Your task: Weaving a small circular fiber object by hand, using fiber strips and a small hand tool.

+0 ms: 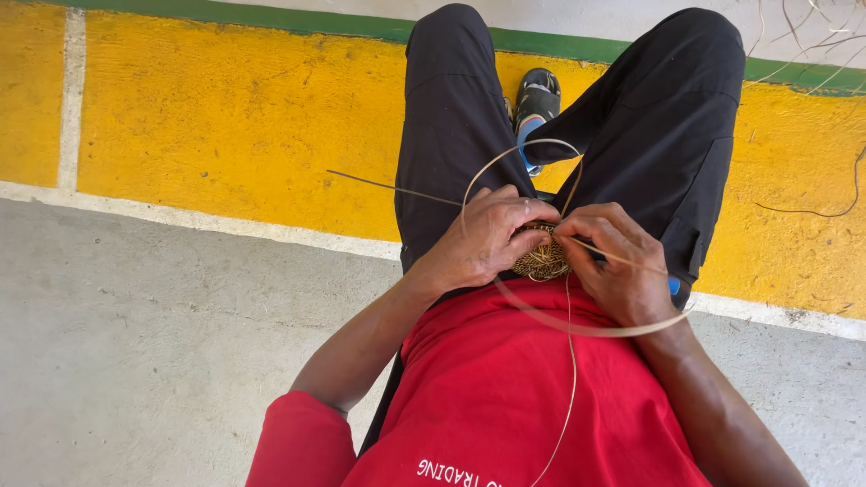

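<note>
Head view, looking down at a seated person's lap. Far left: grey concrete floor (135, 361), then a yellow painted band (244, 117) with a green stripe (271, 13) along its upper edge. A thin dark strand (388, 187) runs from the left toward the hands. Left hand (487, 239): fingers curled closed over the left edge of a small round woven piece (542, 257), gripping it; thumb side lies on top. The woven piece sits in the lap between the two hands, touching both, over black trousers (451, 117) and just above the hem of a red shirt (505, 388). Right hand (618, 261): fingers bent and closed, fingertips pinching at the right rim of the piece, apparently on a flat pale cane strip (595, 330); exact pinch point hidden by the fingers. That strip loops up above the hands, arcs down below them and passes under the right wrist; its free run lies roughly left-right across the lap. The work lies directly left of the right fingertips, both hands equally near. A sandalled foot (537, 99) shows between the knees. Loose strands (812, 212) lie far right.
</note>
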